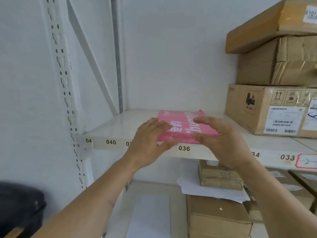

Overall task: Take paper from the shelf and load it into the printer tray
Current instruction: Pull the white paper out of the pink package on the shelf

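The pink paper pack (184, 125) is seen lying flat on the white shelf (120, 124), close to its front edge, with white lettering printed across its wrapper. It is flanked by both hands. The left hand (151, 143) is placed at the pack's near left corner, fingers spread over the top and thumb reaching under the front edge; contact appears to be made, though a firm clasp cannot be confirmed. The right hand (224, 140) is held at the pack's right side with fingers curled and parted, thumb above the wrapper; whether it touches cannot be told. Numbered labels are fixed along the shelf's front lip, "036" (184, 148) just below the pack. To the right on the same shelf, a stack of cardboard boxes (272, 66) is set well apart from the pack. On the lower level, loose white sheets (205, 191) are found under a small brown carton (220, 177).
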